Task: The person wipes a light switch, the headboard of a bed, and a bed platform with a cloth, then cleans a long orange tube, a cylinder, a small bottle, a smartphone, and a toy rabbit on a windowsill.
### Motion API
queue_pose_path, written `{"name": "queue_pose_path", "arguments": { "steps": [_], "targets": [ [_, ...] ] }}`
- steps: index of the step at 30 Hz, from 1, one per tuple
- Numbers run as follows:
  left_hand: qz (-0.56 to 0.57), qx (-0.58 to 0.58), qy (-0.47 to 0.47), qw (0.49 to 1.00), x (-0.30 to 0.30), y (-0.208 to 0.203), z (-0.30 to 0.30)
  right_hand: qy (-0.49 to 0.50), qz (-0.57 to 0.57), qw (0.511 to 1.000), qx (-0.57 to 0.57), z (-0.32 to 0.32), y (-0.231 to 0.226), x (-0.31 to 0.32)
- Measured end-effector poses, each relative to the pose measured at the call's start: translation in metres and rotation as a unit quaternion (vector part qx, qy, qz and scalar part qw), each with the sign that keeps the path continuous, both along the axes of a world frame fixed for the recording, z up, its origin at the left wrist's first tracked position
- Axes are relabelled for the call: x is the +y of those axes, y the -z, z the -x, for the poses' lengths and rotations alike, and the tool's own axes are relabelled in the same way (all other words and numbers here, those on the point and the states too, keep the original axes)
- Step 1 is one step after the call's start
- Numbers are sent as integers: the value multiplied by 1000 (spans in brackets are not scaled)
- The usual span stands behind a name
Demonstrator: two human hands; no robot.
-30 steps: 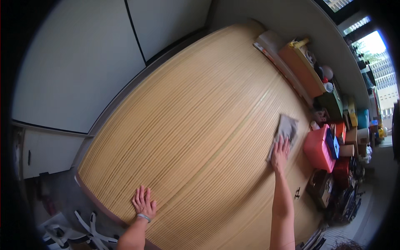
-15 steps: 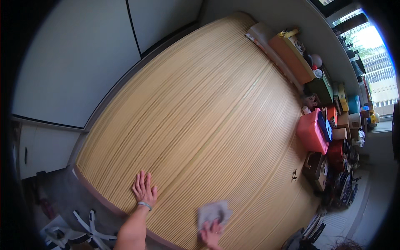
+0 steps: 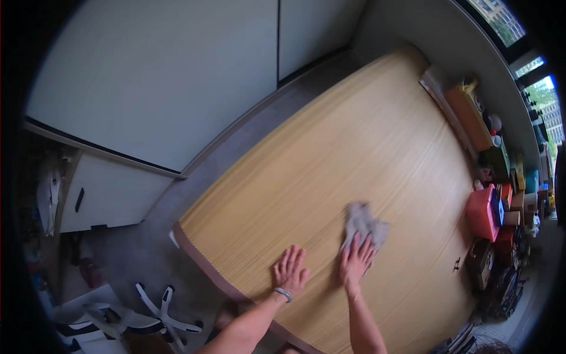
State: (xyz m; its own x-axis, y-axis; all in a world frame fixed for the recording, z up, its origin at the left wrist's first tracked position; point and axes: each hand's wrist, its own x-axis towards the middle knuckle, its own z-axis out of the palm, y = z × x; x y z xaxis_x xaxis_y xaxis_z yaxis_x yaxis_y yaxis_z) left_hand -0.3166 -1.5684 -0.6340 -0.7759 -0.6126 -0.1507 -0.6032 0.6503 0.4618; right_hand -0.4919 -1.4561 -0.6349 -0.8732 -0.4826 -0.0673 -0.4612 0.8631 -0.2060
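A wide straw-coloured ribbed mat [image 3: 318, 177] with a brown edge covers the low bed-like surface before me. My left hand [image 3: 290, 271] lies flat on it near the front edge, fingers spread and holding nothing; a bracelet circles that wrist. Farther forward and to the right, my right hand [image 3: 355, 261] presses a crumpled grey cloth [image 3: 361, 219] against the mat. Its fingers stretch over the lower part of the cloth, which bunches beyond the fingertips.
Along the right side stand a pink bin [image 3: 481, 213], a brown case [image 3: 480, 262] and boxes. A small dark object [image 3: 456, 264] lies on the mat near them. White cabinet doors [image 3: 153, 76] rise at left. A chair's white wheeled base [image 3: 167, 310] stands at lower left.
My right hand has slid the cloth forward over the mat. The view has swung left, showing more floor and cabinet. My left hand stays flat on the mat.
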Motion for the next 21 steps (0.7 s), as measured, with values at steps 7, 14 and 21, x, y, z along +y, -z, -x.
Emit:
{"name": "queue_pose_path", "arguments": {
  "steps": [7, 14, 21],
  "targets": [
    [-71, 215, -99, 969, -129, 1, -99, -45, 39, 993, 101, 34, 18, -200],
    [188, -23, -387, 902, -263, 26, -134, -392, 88, 899, -175, -206, -19, -207],
    [197, -43, -393, 897, -267, 15, -124, -198, -11, 974, -110, -167, -4, -46]
  ]
}}
